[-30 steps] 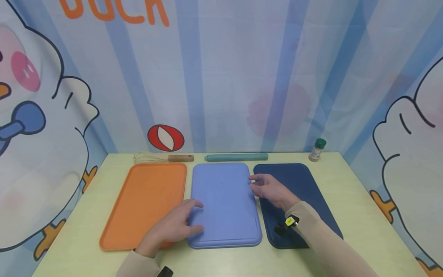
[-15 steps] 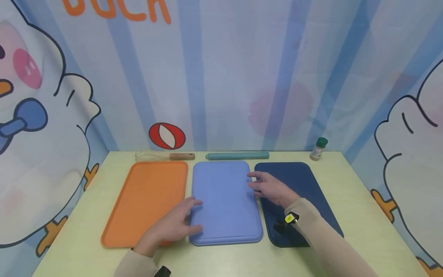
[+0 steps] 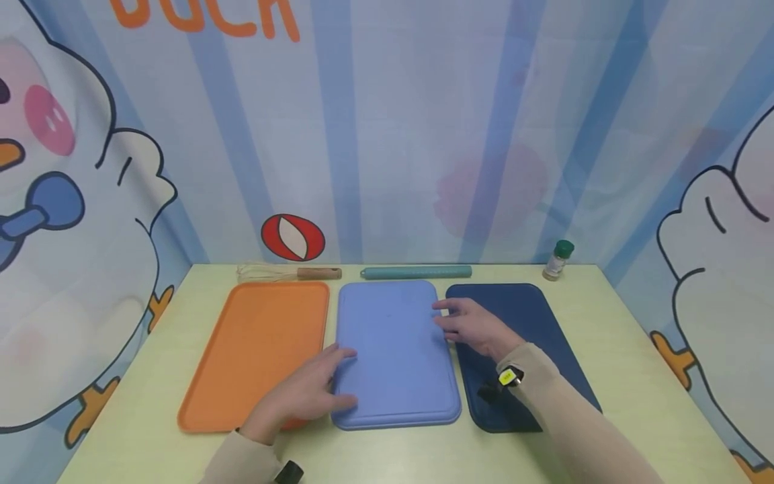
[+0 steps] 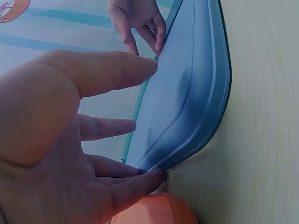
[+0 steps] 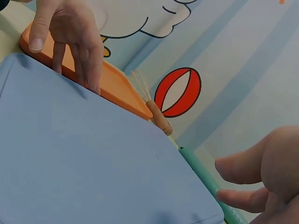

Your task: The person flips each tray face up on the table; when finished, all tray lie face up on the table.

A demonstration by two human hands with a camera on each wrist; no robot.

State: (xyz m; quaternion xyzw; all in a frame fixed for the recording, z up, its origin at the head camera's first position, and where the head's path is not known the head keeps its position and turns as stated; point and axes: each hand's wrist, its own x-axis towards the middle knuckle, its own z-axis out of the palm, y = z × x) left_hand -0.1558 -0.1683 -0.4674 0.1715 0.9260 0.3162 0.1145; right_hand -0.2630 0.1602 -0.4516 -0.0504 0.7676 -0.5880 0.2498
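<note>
A light blue rectangular tray lies flat at the middle of the table, between an orange tray and a navy tray. My left hand is at its left edge near the front corner, thumb and fingers spread. In the left wrist view, the lower fingertips of that hand touch or nearly touch the light blue tray's rim. Along the opposite edge, towards the back, my right hand has loosely bent fingers; contact there is unclear. Neither hand grips anything.
Behind the trays lie a whisk with a wooden handle and a teal rolling pin. A small green-capped spice jar stands at the back right. A printed curtain hangs behind the table.
The head view has shifted slightly. Hands and trays keep practically the same places relative to each other.
</note>
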